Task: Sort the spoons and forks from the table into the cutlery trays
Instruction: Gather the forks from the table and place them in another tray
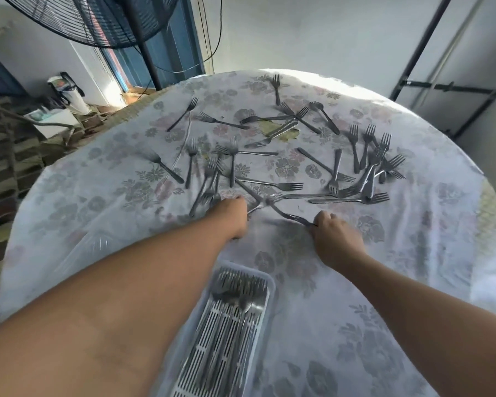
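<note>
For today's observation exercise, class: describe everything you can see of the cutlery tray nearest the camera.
The cutlery tray is a pale, translucent, plastic-looking rectangular basket with rounded corners and a raised rim. Its floor is slotted. It lies flat on the floral tablecloth at the table's near edge, running away from the viewer. Inside lie many metal pieces lengthwise, mostly forks, tines pointing away. The left forearm crosses in front of its left side; neither hand touches it.

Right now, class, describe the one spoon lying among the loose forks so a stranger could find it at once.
Start at the round table under its floral cloth and look to the far side, right of centre. There, among the scattered forks, lies the spoon, its bowl toward the far edge and its handle slanting down to the right. Unlike its pronged neighbours, its end is a smooth oval bowl.
</note>
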`<state>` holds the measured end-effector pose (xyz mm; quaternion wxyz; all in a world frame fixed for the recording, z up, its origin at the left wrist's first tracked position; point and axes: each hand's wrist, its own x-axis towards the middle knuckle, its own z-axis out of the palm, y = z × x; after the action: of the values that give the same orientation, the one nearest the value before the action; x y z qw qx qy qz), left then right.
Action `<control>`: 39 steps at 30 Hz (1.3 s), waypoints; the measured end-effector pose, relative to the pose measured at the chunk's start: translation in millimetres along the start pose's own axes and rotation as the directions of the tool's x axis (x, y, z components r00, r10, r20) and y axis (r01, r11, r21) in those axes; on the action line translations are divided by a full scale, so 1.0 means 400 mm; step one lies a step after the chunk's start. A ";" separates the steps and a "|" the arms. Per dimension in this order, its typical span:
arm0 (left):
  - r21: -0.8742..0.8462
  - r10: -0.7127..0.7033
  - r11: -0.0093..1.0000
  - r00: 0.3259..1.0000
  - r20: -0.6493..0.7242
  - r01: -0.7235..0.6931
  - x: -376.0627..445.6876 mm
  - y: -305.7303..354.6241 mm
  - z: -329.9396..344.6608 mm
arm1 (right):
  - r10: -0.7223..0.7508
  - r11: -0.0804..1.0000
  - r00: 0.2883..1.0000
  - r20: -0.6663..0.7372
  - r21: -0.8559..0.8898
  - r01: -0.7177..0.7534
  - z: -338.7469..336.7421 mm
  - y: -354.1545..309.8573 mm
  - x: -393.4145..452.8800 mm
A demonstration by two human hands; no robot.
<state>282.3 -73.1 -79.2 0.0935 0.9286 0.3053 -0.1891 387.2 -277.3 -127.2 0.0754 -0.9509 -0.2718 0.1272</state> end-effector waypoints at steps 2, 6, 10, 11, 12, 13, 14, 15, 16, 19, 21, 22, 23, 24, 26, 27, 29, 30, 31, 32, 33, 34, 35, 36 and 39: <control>0.015 0.036 0.999 0.999 0.002 -0.036 0.015 0.002 0.008 | 0.028 0.995 1.000 -0.006 0.094 -0.027 0.005 -0.029 0.006; -0.172 0.004 0.985 0.997 0.078 0.010 0.041 0.014 0.024 | 0.152 0.873 0.988 0.002 0.469 -0.135 0.003 -0.087 0.030; -0.487 -0.111 0.863 0.991 0.080 0.136 0.049 -0.016 0.006 | 0.197 0.807 0.980 -0.025 0.571 -0.147 -0.010 -0.148 0.050; -0.558 -0.137 0.817 0.989 0.058 0.146 0.048 -0.032 0.005 | 0.199 0.814 0.979 -0.037 0.563 -0.144 -0.008 -0.166 0.056; -0.607 -0.170 0.780 0.985 0.031 0.154 0.050 -0.052 0.006 | 0.195 0.818 0.980 -0.038 0.558 -0.141 -0.001 -0.184 0.066; -0.631 -0.206 0.759 0.979 -0.002 0.158 0.053 -0.074 0.008 | 0.187 0.819 0.982 -0.033 0.557 -0.137 0.007 -0.204 0.075; -0.638 -0.239 0.753 0.970 -0.034 0.163 0.059 -0.099 0.010 | 0.173 0.822 0.985 -0.023 0.555 -0.132 0.015 -0.226 0.081; -0.643 -0.265 0.747 0.963 -0.056 0.168 0.063 -0.126 0.010 | 0.160 0.820 0.987 -0.008 0.557 -0.129 0.021 -0.254 0.087; -0.653 -0.284 0.737 0.956 -0.067 0.174 0.067 -0.154 0.010 | 0.150 0.823 0.989 0.003 0.553 -0.126 0.027 -0.285 0.091; -0.692 -0.314 0.706 0.942 -0.115 0.151 0.068 -0.218 0.007 | 0.100 0.842 0.995 0.020 0.531 -0.096 0.045 -0.368 0.099; -0.687 -0.355 0.716 0.913 -0.203 0.126 0.069 -0.255 0.010 | 0.073 0.849 0.997 0.021 0.524 -0.073 0.056 -0.420 0.101; -0.677 -0.372 0.725 0.899 -0.231 0.126 0.075 -0.270 0.014 | 0.062 0.856 0.998 0.024 0.512 -0.066 0.060 -0.438 0.105; -0.665 -0.384 0.734 0.891 -0.243 0.135 0.081 -0.285 0.017 | 0.060 0.867 0.998 0.027 0.494 -0.065 0.064 -0.457 0.107; -0.655 -0.386 0.741 0.893 -0.233 0.149 0.088 -0.299 0.020 | 0.068 0.871 0.997 0.029 0.486 -0.073 0.066 -0.474 0.108; -0.638 -0.372 0.750 0.908 -0.192 0.173 0.095 -0.322 0.028 | 0.101 0.857 0.994 0.037 0.505 -0.106 0.076 -0.503 0.114; -0.623 -0.362 0.760 0.917 -0.170 0.184 0.096 -0.328 0.031 | 0.116 0.858 0.993 0.034 0.499 -0.117 0.081 -0.515 0.115; -0.570 -0.338 0.800 0.927 -0.164 0.191 0.099 -0.335 0.038 | 0.128 0.881 0.991 0.030 0.456 -0.128 0.091 -0.536 0.113; -0.538 -0.326 0.822 0.929 -0.176 0.187 0.101 -0.334 0.042 | 0.137 0.884 0.990 0.029 0.447 -0.135 0.096 -0.543 0.113; -0.511 -0.313 0.841 0.930 -0.191 0.178 0.104 -0.333 0.045 | 0.152 0.878 0.988 0.032 0.455 -0.150 0.101 -0.548 0.114; -0.495 -0.302 0.852 0.932 -0.201 0.169 0.108 -0.331 0.045 | 0.170 0.864 0.985 0.041 0.475 -0.169 0.102 -0.551 0.114; -0.487 -0.291 0.858 0.937 -0.193 0.166 0.111 -0.330 0.041 | 0.193 0.843 0.980 0.055 0.501 -0.194 0.103 -0.556 0.114; -0.479 -0.277 0.862 0.945 -0.172 0.166 0.111 -0.327 0.037 | 0.220 0.815 0.972 0.081 0.533 -0.229 0.102 -0.558 0.113; -0.471 -0.267 0.866 0.953 -0.145 0.172 0.109 -0.325 0.031 | 0.247 0.785 0.963 0.110 0.560 -0.265 0.100 -0.562 0.111; -0.467 -0.261 0.866 0.958 -0.120 0.177 0.109 -0.325 0.026 | 0.269 0.758 0.954 0.132 0.582 -0.295 0.101 -0.563 0.111; -0.479 -0.250 0.857 0.966 -0.067 0.189 0.110 -0.333 0.014 | 0.315 0.698 0.932 0.181 0.620 -0.357 0.090 -0.567 0.105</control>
<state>233.0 54.7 -110.1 0.2735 0.8474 0.4512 -0.0599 298.8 -61.3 -121.9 0.3639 -0.8957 -0.0356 0.2530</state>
